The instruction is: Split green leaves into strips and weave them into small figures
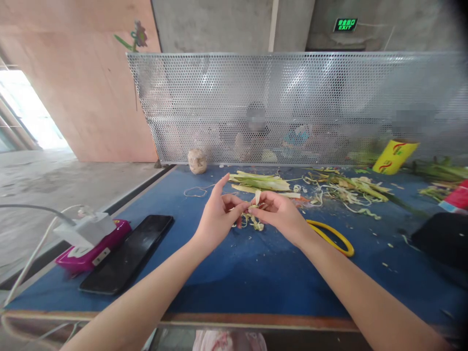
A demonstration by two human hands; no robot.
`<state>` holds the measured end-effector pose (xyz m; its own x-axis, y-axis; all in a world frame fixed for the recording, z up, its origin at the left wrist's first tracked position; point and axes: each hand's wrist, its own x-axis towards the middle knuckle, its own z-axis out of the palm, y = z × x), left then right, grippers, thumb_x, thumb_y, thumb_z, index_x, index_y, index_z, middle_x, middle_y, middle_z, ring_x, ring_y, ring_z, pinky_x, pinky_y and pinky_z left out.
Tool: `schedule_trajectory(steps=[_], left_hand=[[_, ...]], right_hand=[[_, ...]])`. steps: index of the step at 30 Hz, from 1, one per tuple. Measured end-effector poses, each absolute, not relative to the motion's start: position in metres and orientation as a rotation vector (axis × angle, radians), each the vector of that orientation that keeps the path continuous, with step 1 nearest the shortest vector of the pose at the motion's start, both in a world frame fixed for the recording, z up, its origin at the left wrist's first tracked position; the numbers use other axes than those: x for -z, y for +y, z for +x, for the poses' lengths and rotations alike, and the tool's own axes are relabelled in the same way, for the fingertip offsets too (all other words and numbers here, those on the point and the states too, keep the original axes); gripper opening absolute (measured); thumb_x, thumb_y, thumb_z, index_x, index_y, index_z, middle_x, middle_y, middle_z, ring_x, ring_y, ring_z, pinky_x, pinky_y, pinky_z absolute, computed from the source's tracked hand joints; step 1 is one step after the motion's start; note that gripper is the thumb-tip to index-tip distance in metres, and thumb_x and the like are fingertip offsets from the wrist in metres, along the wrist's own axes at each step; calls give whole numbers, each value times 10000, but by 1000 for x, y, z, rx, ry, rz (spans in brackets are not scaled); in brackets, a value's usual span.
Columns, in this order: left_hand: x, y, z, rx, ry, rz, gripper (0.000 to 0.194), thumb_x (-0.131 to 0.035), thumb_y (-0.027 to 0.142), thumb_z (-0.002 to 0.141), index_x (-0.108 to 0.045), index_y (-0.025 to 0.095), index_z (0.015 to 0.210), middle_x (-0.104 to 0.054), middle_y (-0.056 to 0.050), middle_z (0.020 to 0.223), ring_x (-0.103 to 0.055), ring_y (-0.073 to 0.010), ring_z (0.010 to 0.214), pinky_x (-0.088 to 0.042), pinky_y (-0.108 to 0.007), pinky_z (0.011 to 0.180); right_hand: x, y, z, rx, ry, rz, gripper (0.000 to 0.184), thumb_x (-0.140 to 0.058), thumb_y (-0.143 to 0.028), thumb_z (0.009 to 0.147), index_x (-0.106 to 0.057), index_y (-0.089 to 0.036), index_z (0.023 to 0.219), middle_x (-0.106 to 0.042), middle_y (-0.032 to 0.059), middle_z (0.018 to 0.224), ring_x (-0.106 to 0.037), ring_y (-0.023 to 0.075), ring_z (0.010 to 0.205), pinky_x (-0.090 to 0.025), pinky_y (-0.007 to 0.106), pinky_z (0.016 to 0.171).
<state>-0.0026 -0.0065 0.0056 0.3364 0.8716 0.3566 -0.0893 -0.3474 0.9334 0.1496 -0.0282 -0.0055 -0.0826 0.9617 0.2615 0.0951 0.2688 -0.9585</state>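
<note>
A big metal wall full of holes (329,92) stands far past the fingers (239,209). The blue table (237,285) is under them. Just past the fingertips lies a pile of long green and pale leaves (261,182). A black phone (127,258) lies well to their left. The left hand (219,209) and right hand (280,214) almost meet. Just to the right of the fingers is a yellow loop (343,240), partly hidden by the right wrist. Both hands pinch a thin pale strip (258,196) between the fingertips, and one end sticks up. Small curly scraps (258,226) lie just under the fingers.

I think the strip could rip if the hands pull too hard, because it looks thin. If the pinch gets loose, it could drop and get mixed up with the scraps, because they look alike.
</note>
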Motion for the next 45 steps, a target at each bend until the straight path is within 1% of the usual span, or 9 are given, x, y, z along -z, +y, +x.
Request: schedule_trajectory(steps=[8, 16, 19, 22, 29, 33, 37, 40, 45], left_hand=[[-8, -7, -1, -1252, 751, 1592, 761, -621, 141, 714, -193, 133, 1343, -525, 65, 576, -469, -67, 386, -408, -200, 380], [-12, -3, -4, -1229, 809, 1605, 608, -606, 214, 735, -308, 109, 1254, -561, 29, 655, -531, -78, 475, -463, -217, 458], [-9, -6, -1, -1136, 829, 1537, 706, -637, 266, 706, -255, 124, 1282, -565, 5, 724, -570, -119, 595, -463, -217, 447], [-4, -9, 2, -1015, 798, 1533, 872, -697, 250, 641, -172, 139, 1328, -568, 17, 704, -555, -118, 566, -450, -222, 439], [-5, -8, -2, -1036, 757, 1604, 886, -662, 158, 660, -118, 145, 1359, -594, 35, 629, -517, -82, 478, -438, -217, 479], [-6, -6, -5, -1001, 832, 1645, 940, -659, 142, 653, -52, 151, 1371, -580, 54, 575, -509, -85, 454, -414, -201, 442], [-5, -6, -6, -970, 883, 1694, 979, -665, 152, 650, -9, 154, 1377, -585, 53, 572, -510, -84, 462, -403, -193, 440], [-5, -6, -7, -962, 881, 1688, 1001, -677, 162, 644, 2, 157, 1380, -579, 60, 567, -510, -82, 464, -403, -194, 447], [-7, -8, -8, -892, 791, 1596, 981, -684, 165, 646, -30, 119, 1375, -574, 58, 542, -545, -106, 506, -425, -215, 472]], right_hand=[[10, -23, 151, -1027, -1390, -1066, 139, -647, -236, 673, -528, -179, 716, -539, -32, 589, -516, 92, 468, -408, 251, 480], [5, -25, 156, -1033, -1342, -1111, 173, -681, -280, 657, -565, -189, 748, -599, -11, 636, -624, 141, 566, -488, 281, 576], [5, -25, 155, -1080, -1327, -1006, 182, -691, -308, 653, -576, -193, 735, -595, -14, 676, -619, 128, 591, -519, 288, 623], [6, -25, 154, -1099, -1308, -947, 179, -684, -331, 665, -575, -197, 712, -587, -14, 696, -608, 124, 619, -532, 293, 638], [7, -24, 157, -1067, -1492, -1065, 288, -693, -329, 657, -612, -214, 908, -642, 12, 754, -590, 135, 667, -455, 246, 559], [6, -24, 158, -1098, -1599, -1086, 201, -657, -348, 693, -637, -197, 823, -630, 5, 674, -525, 104, 543, -369, 217, 456], [6, -25, 158, -1130, -1603, -1086, 201, -633, -371, 714, -622, -180, 776, -522, -35, 507, -403, 68, 404, -299, 207, 381], [6, -26, 158, -1145, -1555, -1040, 194, -611, -370, 733, -586, -178, 725, -460, -57, 445, -390, 65, 370, -303, 207, 358], [5, -26, 158, -1204, -1402, -985, 168, -631, -341, 714, -575, -184, 722, -492, -54, 473, -420, 68, 377, -327, 210, 347]])
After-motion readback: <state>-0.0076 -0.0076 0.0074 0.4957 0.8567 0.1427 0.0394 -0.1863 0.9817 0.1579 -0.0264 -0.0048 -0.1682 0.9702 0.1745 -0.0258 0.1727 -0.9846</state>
